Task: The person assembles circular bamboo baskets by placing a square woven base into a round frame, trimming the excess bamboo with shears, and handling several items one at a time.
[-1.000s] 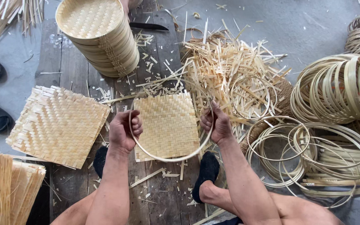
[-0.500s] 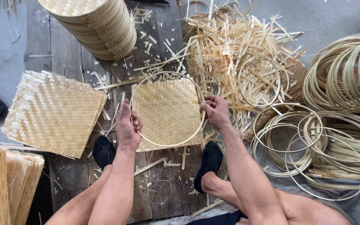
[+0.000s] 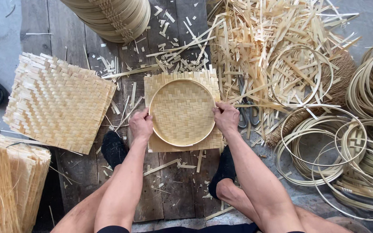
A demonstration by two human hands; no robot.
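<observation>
My left hand (image 3: 140,125) and right hand (image 3: 226,118) are gripping opposite sides of the bamboo hoop (image 3: 182,143), pressing it onto the woven mat (image 3: 182,110) lying mid-way across the plank floor (image 3: 173,190), keeping it centred.

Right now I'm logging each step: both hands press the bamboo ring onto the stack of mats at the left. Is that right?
Not quite. In the head view both the left hand and right hand press the ring, but onto the single mat in the middle; the stack lies untouched.

A hoop (image 3: 182,112) lies on a woven mat (image 3: 182,86) at centre; stacked mats (image 3: 59,101) left, loose hoops (image 3: 324,151) right.
</observation>
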